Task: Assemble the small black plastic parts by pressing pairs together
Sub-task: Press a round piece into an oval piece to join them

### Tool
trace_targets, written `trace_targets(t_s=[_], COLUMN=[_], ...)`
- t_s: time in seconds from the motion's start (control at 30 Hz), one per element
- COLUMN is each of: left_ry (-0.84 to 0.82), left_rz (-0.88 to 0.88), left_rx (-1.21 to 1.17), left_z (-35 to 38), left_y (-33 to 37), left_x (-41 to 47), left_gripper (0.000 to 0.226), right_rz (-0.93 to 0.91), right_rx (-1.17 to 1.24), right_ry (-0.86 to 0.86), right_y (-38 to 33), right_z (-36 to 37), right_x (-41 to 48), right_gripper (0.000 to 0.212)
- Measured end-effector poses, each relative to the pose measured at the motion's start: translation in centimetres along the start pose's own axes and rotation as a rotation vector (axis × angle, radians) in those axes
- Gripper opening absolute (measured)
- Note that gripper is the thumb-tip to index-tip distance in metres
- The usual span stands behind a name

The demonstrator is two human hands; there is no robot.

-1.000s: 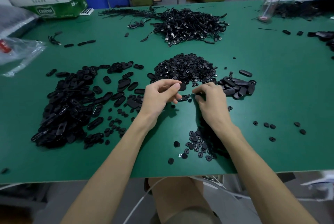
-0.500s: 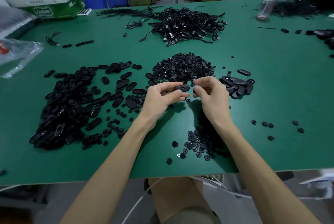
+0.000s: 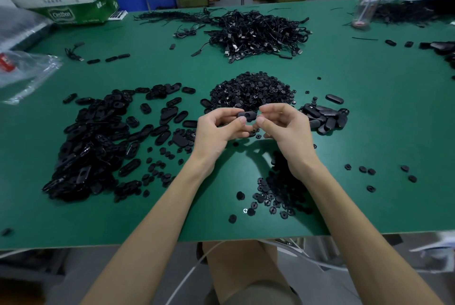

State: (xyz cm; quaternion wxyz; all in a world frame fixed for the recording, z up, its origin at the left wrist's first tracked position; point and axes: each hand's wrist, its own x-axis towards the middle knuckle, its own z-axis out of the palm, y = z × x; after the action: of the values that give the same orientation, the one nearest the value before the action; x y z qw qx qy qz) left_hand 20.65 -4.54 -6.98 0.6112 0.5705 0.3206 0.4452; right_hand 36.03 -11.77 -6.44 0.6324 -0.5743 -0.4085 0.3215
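Note:
My left hand [image 3: 218, 130] pinches a small black oval plastic part [image 3: 247, 115] between thumb and fingers, raised above the green table [image 3: 172, 218]. My right hand [image 3: 283, 125] is beside it, its thumb and fingertips at the oval's right end; whether it holds a small part there I cannot tell. A big heap of black oval parts [image 3: 91, 147] lies to the left. A mound of small round black parts [image 3: 253, 90] sits just beyond my hands. A small pile of ovals [image 3: 325, 117] lies to the right. More round parts [image 3: 275, 196] are scattered near the front edge.
A tangle of black cables [image 3: 256, 31] lies at the back middle. A green and white carton [image 3: 71, 12] and a clear plastic bag [image 3: 22, 68] sit at the left, a clear bottle [image 3: 366, 7] at the back right. A few loose round parts [image 3: 384, 174] dot the right side.
Both hands rose from the table surface. The left hand kept the oval part, and the right hand came up from the table to meet it at its right end.

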Motion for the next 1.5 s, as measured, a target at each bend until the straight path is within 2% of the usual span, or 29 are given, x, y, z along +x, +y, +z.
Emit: trace_targets(t_s=[0.43, 0.67, 1.1, 1.27, 1.5], left_ry=[0.036, 0.039, -0.005, -0.034, -0.032], left_rz=[0.017, 0.009, 0.002, 0.006, 0.031], left_rx=[0.041, 0.037, 0.043, 0.101, 0.129], left_z=[-0.22, -0.05, 0.06, 0.24, 0.3], left_y=[-0.2, -0.25, -0.22, -0.2, -0.11], left_x=[0.26, 0.2, 0.01, -0.14, -0.25], left_gripper=[0.023, 0.023, 0.013, 0.02, 0.019], right_rz=[-0.062, -0.078, -0.07, -0.135, -0.205], right_rx=[0.038, 0.021, -0.077, -0.157, -0.251], right_ry=[-0.026, 0.029, 0.06, 0.063, 0.078], right_y=[0.0, 0.01, -0.07, -0.1, -0.11], right_z=[0.11, 0.06, 0.31, 0.49, 0.59], right_x=[-0.02, 0.02, -0.11, -0.23, -0.46], right_gripper=[0.025, 0.034, 0.033, 0.031, 0.025])
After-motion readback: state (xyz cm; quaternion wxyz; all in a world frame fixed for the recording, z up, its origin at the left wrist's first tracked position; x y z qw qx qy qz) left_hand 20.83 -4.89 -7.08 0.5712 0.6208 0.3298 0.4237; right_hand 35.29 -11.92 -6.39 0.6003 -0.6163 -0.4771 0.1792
